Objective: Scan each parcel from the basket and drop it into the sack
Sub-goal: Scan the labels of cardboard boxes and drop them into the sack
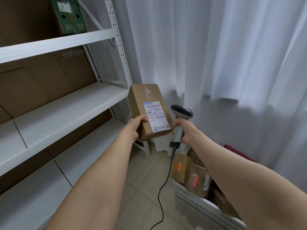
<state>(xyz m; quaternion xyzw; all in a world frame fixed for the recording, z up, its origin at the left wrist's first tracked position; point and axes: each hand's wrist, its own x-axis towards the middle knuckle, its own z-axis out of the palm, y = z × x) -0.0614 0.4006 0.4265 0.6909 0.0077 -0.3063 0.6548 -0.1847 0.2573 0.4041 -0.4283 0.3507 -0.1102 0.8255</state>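
A white curtain point(224, 63) hangs in long folds across the whole far side of the room, down to the floor. To its left stands a white metal rack point(63, 100), its broad shelves running away from me with brown cardboard showing behind them, and a green box point(69, 15) sits on the top shelf. Pale floor tiles point(146, 188) fill the gap between the rack and a white perforated basket point(196, 195) low on the right, where several brown parcels with red tape point(196, 181) stand packed together on end. A dark red edge point(235, 151) shows past the basket, though I cannot tell what it is. Both bare arms reach forward, and the hands are near each other but not touching. The parcel being handled point(147, 97), a brown cardboard box, is held up in the air in front of the rack's corner post, tilted so its labelled face looks back at the person. The left hand point(135, 128) grips its lower left corner, thumb on the front. The right hand point(186, 131) is wrapped around the handle of a grey scanner point(181, 112), whose dark head sits just beside the box's right edge. A black cable point(163, 185) drops from the handle and trails over the tiles. A white shipping label point(157, 117) with a barcode covers the lower part of the box's face.
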